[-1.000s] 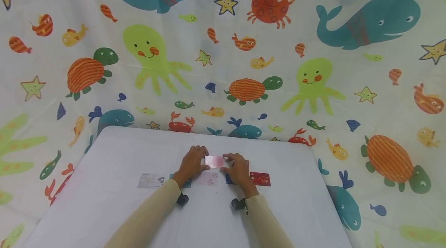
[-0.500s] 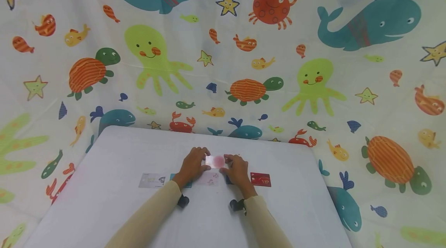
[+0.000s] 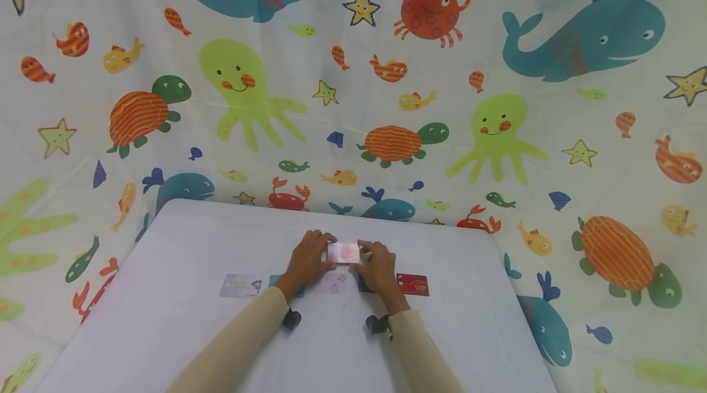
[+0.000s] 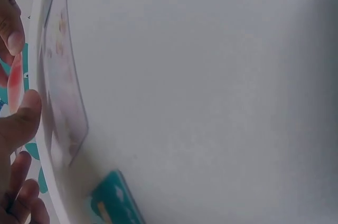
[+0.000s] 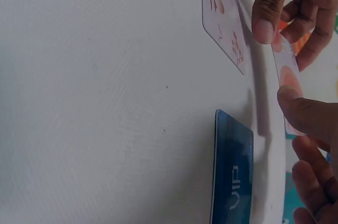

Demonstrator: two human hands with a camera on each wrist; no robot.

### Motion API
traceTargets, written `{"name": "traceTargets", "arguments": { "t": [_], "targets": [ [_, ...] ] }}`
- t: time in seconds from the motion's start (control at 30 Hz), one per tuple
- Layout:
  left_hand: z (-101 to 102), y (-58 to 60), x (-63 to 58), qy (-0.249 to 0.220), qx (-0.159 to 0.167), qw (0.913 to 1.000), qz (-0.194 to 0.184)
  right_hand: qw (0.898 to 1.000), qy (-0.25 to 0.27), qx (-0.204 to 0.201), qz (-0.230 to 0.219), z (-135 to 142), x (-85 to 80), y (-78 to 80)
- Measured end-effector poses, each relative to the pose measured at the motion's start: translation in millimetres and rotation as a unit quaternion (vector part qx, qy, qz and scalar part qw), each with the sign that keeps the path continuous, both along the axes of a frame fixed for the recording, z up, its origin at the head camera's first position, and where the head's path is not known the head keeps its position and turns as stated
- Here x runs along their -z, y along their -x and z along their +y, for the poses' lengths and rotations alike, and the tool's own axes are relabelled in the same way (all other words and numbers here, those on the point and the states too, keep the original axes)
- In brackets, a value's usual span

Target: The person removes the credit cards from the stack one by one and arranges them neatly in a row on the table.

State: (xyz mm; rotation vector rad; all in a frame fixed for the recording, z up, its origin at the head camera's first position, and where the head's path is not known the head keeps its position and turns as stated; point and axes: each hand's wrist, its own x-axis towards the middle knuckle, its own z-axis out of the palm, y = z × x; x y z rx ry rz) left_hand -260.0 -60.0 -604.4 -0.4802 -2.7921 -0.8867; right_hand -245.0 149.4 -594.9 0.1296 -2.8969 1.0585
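Note:
A pale card with a pinkish round print (image 3: 343,252) is held up above the table, long side across. My left hand (image 3: 309,259) pinches its left end between thumb and fingers, and my right hand (image 3: 377,265) pinches its right end. In the right wrist view, the pink card (image 5: 288,73) appears almost edge-on, with the right thumb (image 5: 301,109) pressed on its face. Below it lies another pale card with pink flowers (image 3: 331,283). A teal card (image 4: 117,198) lies beneath the left wrist, and a dark blue VIP card (image 5: 232,168) beneath the right.
The cards lie in a row on the white table (image 3: 342,350). A silver-grey card (image 3: 240,285) is at the row's left end, and a red VIP card (image 3: 413,284) at its right end. Behind the table hangs a curtain (image 3: 342,116) printed with sea animals.
The held card has risen slightly, both hands still pinching its ends, and the shine on its face has shifted. The cards on the table have stayed put.

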Motion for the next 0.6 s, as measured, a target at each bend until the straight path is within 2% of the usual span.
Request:
{"name": "traceTargets", "arguments": {
  "t": [0.13,0.43,0.6],
  "targets": [
    [3.5,1.0,-1.5,0.014,-0.002,0.9999,0.003,1.000,-0.001,0.002,0.012,3.1,0.4,0.1],
    [12.7,2.0,-3.4,0.010,0.012,0.9995,0.028,0.999,-0.019,0.022,0.014,8.9,1.3,1.3],
    [16.3,1.2,-8.0,0.004,0.021,0.9993,0.030,0.999,-0.026,0.023,0.020,13.5,-2.6,1.0]
  ]
}}
